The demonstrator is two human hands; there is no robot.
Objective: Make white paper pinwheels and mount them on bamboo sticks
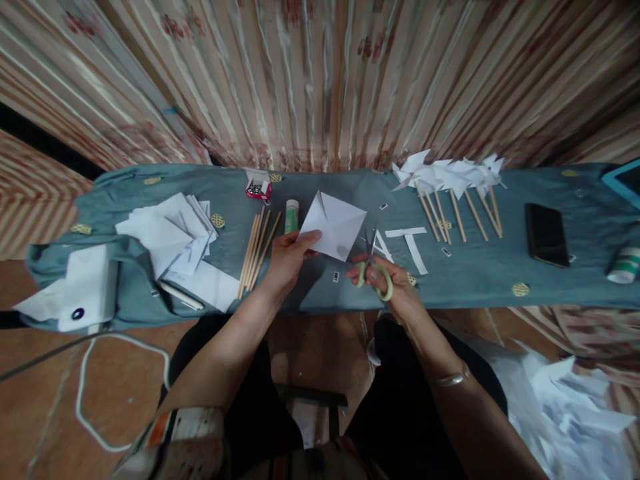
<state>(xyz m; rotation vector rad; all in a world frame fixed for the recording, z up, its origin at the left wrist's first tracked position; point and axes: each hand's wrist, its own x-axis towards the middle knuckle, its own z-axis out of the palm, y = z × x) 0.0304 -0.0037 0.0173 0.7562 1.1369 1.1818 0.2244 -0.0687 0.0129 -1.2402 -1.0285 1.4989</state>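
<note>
My left hand [290, 257] pinches the near-left corner of a white paper square [334, 223], creased along its diagonals, and holds it just above the blue-grey cloth of the table [480, 273]. In my right hand [383, 273] are green-handled scissors [373, 263], gripped by the handles. Their blades point up toward the paper's right corner. A green-capped glue stick [291, 215] stands just left of the paper.
Wooden sticks [256, 250] and a pile of white paper squares [173, 237] lie to the left. Finished paper pinwheels on sticks [453, 183] lie at the right, next to paper strips [413, 247], a black phone [546, 235] and a small red box [259, 190].
</note>
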